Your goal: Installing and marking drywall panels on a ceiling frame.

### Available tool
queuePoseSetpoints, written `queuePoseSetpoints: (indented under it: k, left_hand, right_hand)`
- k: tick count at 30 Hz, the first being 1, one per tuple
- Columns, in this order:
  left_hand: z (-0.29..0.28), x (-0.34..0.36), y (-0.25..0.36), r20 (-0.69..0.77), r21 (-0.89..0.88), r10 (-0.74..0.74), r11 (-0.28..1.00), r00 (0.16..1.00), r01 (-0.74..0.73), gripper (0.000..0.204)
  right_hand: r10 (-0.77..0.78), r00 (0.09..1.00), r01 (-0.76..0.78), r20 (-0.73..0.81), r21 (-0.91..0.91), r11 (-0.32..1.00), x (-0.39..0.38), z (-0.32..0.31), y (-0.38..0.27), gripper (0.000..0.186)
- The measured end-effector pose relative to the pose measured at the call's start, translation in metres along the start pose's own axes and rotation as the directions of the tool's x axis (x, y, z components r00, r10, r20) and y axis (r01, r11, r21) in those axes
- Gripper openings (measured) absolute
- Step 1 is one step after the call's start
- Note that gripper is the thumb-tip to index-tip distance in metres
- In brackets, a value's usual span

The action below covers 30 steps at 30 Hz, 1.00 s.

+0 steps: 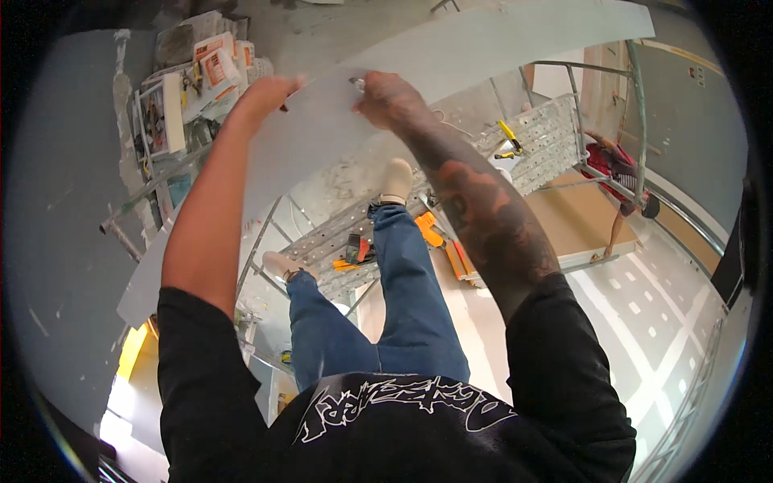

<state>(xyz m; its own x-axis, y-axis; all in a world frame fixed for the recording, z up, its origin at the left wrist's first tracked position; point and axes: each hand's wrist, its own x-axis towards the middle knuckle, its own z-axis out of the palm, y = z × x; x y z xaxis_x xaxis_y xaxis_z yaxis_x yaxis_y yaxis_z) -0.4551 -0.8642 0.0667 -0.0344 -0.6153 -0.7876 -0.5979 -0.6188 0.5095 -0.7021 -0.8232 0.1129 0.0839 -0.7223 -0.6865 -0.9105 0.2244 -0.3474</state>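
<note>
Across the far side of the head view, a long pale sheet point(515, 44) runs from the near left to the far right, with both hands by its middle. The left hand point(264, 98) is at the sheet, its fingers bent but blurred; I cannot tell whether they grip it. The right hand point(388, 98), just to the right, has its fingers curled around a small metal piece point(358, 83), too blurred to name.

Below, the person's boots point(396, 179) are apart on a perforated platform point(322, 278). Near them lie a red and black tool point(355, 249) and an orange tool point(431, 230). Farther right, a yellow knife point(509, 135) lies on another platform point(547, 145). Bags point(217, 71) and a tool box point(161, 121) stand far left. At the right, a co-worker in red point(616, 165) has a hand by the edge of a tan board point(576, 211).

The step in hand looks like close work at the sheet with both arms stretched out. The next move seems to call for the left hand to steady the sheet, fine control in the right, and sure footing among the loose tools.
</note>
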Motion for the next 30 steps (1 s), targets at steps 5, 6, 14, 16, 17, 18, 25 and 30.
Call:
queuePoseSetpoints:
  k: [5,6,14,16,17,18,25,30]
  left_hand:
    - [-0.036,-0.001,-0.033,0.147,-0.049,0.212,0.977,0.966,-0.207,0.036]
    - [-0.030,-0.005,-0.041,0.109,-0.134,0.277,0.956,0.955,-0.262,0.033]
    - [0.024,0.018,-0.012,-0.002,-0.026,-0.179,0.983,0.984,0.179,0.040]
    - [0.012,0.036,-0.032,-0.182,-0.102,-0.135,0.988,0.974,0.118,0.045]
    - [0.004,0.044,-0.034,-0.182,-0.097,-0.128,0.989,0.975,0.112,0.045]
    - [-0.001,0.048,-0.032,-0.199,-0.287,-0.207,0.947,0.958,0.145,0.048]
    - [0.028,0.060,0.047,-0.566,0.401,0.265,0.916,0.781,-0.020,0.063]
    - [0.101,0.064,0.173,-0.196,0.354,0.588,0.789,0.785,-0.502,0.049]
  right_hand:
    - [-0.234,0.947,0.248,-0.218,0.035,0.968,0.001,0.018,-0.008,0.016]
    - [-0.210,0.954,0.226,-0.215,0.049,0.973,0.000,0.023,-0.010,0.018]
    - [0.001,0.995,0.017,-0.097,0.182,0.983,-0.027,-0.010,-0.006,0.014]
    - [-0.009,0.991,0.037,-0.132,0.207,0.978,-0.031,-0.016,-0.020,0.014]
    - [-0.007,0.990,0.036,-0.138,0.211,0.977,-0.030,-0.016,-0.020,0.014]
    - [-0.013,0.989,0.045,-0.145,0.224,0.973,-0.030,-0.013,-0.016,0.014]
    - [-0.054,0.982,0.111,-0.180,0.320,0.941,-0.035,-0.007,0.001,0.016]
    - [-0.054,0.966,0.177,-0.253,0.496,0.850,-0.057,0.016,0.051,0.024]
